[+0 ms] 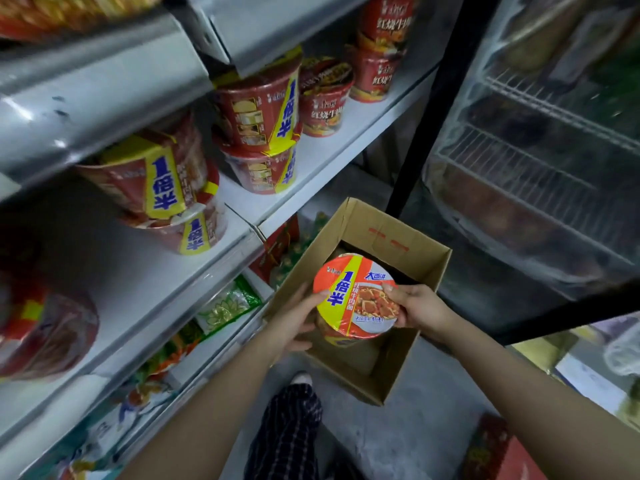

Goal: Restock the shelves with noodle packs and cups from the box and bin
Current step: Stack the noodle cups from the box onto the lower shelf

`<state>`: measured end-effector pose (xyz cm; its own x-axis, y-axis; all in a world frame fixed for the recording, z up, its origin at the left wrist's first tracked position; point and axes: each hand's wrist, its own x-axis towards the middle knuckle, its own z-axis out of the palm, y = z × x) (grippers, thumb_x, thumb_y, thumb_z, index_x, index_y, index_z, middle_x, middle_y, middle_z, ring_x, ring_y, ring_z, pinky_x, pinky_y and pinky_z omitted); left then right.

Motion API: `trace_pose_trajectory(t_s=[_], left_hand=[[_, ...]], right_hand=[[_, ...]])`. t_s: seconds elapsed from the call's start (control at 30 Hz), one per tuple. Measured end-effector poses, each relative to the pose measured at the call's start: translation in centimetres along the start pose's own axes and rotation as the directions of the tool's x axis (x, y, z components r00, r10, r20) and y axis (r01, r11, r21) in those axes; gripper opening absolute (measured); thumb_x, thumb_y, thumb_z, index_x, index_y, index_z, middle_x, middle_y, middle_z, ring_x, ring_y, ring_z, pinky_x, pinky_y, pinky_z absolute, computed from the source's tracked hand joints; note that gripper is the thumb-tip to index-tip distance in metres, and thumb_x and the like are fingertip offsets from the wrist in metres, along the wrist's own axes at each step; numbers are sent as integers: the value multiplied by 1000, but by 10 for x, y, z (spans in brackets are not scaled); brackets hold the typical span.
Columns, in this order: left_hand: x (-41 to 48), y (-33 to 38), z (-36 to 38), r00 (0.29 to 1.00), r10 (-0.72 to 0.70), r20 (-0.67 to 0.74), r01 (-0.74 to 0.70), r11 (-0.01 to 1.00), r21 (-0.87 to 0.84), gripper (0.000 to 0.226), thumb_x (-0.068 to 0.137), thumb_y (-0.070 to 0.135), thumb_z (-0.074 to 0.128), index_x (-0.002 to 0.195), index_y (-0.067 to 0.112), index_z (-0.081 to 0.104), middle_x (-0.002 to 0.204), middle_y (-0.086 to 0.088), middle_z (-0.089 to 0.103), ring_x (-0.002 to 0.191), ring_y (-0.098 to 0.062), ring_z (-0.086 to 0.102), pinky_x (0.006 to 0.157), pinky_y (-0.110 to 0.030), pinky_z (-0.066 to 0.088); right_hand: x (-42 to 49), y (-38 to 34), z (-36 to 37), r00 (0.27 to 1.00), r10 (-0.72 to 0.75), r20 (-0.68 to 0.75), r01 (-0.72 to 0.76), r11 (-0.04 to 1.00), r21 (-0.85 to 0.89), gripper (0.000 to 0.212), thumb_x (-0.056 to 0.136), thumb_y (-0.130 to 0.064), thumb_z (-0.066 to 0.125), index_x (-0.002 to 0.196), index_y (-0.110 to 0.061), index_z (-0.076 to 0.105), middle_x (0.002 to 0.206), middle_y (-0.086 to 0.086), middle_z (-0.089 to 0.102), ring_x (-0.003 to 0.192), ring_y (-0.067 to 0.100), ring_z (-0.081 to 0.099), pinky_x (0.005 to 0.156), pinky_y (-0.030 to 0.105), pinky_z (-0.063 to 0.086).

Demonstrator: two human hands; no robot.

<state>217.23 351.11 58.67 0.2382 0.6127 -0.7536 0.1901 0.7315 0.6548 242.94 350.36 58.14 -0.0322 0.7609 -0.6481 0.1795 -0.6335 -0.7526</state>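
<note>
Noodle cup [356,301] held lid-up between both hands, just above the open cardboard box [412,237]. Left hand [294,323] cupped round its left side and base, fingers curled on the wall. Right hand [415,306] clamped on the right rim, thumb pressed on the lid. Axis of cup upright, tilted slightly toward the person. White shelf [149,271] with the stacked cups [162,188] up and to the left of the fingers, nearer the left hand. Probably a lift up and leftward called for next.
</note>
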Motion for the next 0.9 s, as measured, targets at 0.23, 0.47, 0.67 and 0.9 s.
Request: trace_pose_trajectory(t_s=[0.23,0.47,0.67,0.9], left_hand=[[-72,-3,3,984,-2,177,5,1000,-17,83,63,70,73,136,40,46,133,-2,54,121,-30,58,88,-56,52],[-135,-24,23,977,97,191,-86,994,-66,78,59,55,78,128,27,53,128,-17,59,99,-33,72,86,-48,58],[-172,-35,39,979,168,115,-157,982,-104,91,44,60,79,124,25,54,119,-13,61,93,-36,73,79,-45,59],[-203,-31,48,972,219,81,-208,970,-123,98,56,68,78,139,34,39,130,-22,51,95,-43,70,74,-46,60]], right_hand=[[-81,-4,1,998,-61,28,60,997,52,53,88,-49,60,113,-3,68,104,16,74,99,29,71,93,45,54],[-156,1,12,986,-167,-17,167,986,3,52,85,-54,64,90,-3,73,83,24,71,76,35,69,80,45,56],[-209,9,22,958,-276,-83,269,960,-80,45,91,-54,59,105,-12,70,77,6,68,68,21,57,72,40,47],[-271,15,29,945,-318,-81,308,945,-114,55,81,-70,59,129,-45,55,119,-14,68,107,12,64,92,35,52]])
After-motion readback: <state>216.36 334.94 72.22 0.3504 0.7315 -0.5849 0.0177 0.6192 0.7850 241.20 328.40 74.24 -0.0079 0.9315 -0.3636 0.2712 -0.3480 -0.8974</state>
